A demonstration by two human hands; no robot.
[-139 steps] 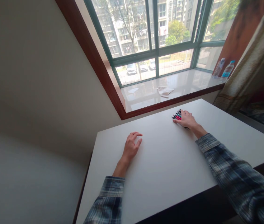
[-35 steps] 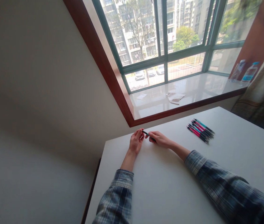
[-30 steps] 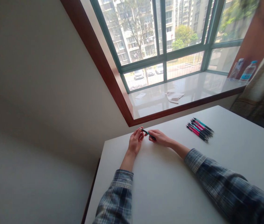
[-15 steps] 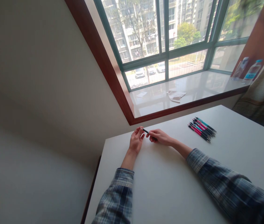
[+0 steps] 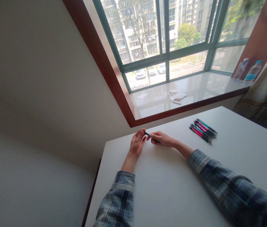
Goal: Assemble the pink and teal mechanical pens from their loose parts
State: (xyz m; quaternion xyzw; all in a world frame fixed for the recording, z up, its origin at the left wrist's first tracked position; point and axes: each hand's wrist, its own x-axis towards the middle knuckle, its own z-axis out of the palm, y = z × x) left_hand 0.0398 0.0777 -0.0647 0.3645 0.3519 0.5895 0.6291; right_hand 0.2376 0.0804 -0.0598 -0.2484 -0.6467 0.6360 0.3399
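A slim dark pen [image 5: 147, 133] with a teal part is held between my two hands near the far left edge of the white table [image 5: 171, 183]. My left hand [image 5: 137, 142] pinches its left end between thumb and fingertips, palm turned up. Wrapped round the pen's other end, my right hand [image 5: 162, 138] hides part of the barrel, and a dark tip shows below its fingers. To the right lies a group of several pens [image 5: 203, 131] side by side, with pink, teal and black barrels.
Beyond the table, a window sill [image 5: 154, 105] carries a crumpled cloth [image 5: 177, 97], a flat paper [image 5: 142, 96] and two plastic bottles [image 5: 252, 72]. A curtain [image 5: 263, 91] hangs at the right. The wall [image 5: 53, 132] stands close on the left.
The pen's angle has shifted slightly, and more of its dark end shows under my right hand. Both hands stay in nearly the same place; the view has moved a little.
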